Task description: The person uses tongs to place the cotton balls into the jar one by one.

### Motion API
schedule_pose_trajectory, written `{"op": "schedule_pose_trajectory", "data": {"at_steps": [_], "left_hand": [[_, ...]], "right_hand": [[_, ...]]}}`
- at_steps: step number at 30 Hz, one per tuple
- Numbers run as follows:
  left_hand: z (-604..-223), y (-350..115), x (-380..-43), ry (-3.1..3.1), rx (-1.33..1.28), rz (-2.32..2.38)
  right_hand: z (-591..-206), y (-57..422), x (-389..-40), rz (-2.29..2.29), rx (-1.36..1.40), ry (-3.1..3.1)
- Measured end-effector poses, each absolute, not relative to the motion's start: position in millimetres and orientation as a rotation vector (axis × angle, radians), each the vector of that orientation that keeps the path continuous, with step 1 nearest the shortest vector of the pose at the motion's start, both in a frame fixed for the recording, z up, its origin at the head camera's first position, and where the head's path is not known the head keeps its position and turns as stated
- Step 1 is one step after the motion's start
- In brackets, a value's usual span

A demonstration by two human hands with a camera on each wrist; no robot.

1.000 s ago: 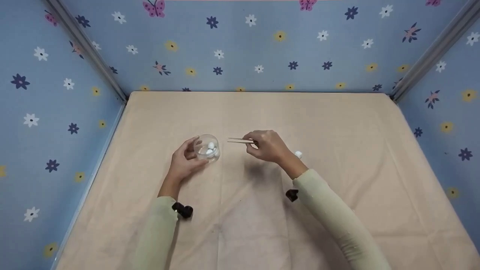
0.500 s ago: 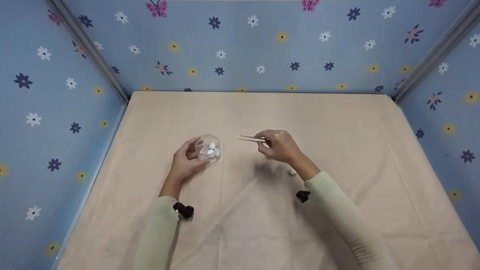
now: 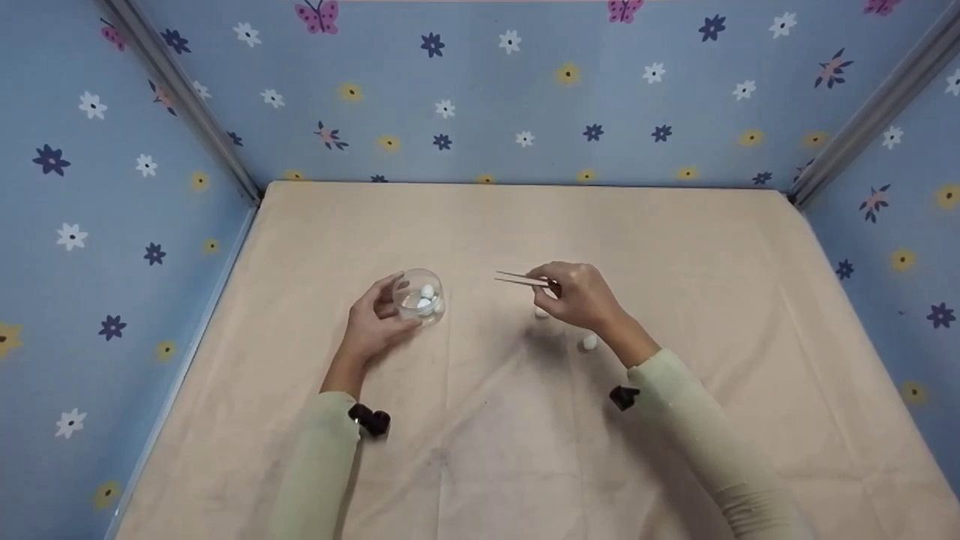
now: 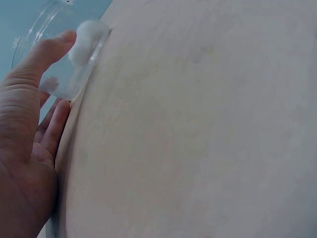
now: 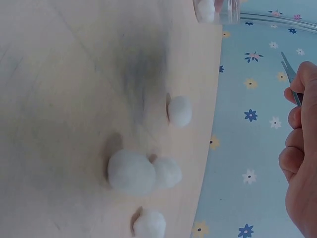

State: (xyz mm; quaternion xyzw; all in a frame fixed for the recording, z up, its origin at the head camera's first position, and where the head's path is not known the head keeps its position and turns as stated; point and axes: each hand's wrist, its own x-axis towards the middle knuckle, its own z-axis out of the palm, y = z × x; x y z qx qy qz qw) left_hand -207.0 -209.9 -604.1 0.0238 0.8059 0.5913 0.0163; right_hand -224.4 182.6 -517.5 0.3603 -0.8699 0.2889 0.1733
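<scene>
Beige cloth [image 3: 480,435] — hands [image 3: 369,327] [image 3: 581,295] grip jar [image 3: 407,301] (white balls [image 3: 427,291] inside), tweezers [image 3: 525,283].

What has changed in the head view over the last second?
The right hand has moved right, away from the jar, carrying the tweezers along. That uncovered two white balls on the cloth, one only partly, and hid another. Nothing was visibly picked up or let go. The left hand still holds the jar, with more balls inside.

The flat, beige cloth-covered table [image 3: 480,442], faintly creased, bears a small, clear, round-walled jar [image 3: 409,283] and, to the right of it, four loose, matte white, roundish balls [image 5: 132,172].
</scene>
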Motion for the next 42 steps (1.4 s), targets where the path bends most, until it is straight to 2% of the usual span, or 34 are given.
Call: {"op": "schedule_pose_trajectory", "data": {"at_steps": [42], "left_hand": [[-606,-209,-208,2.494,0.047,1.826]], "right_hand": [[-539,244,-209,0.758,0.921,-2.580]]}}
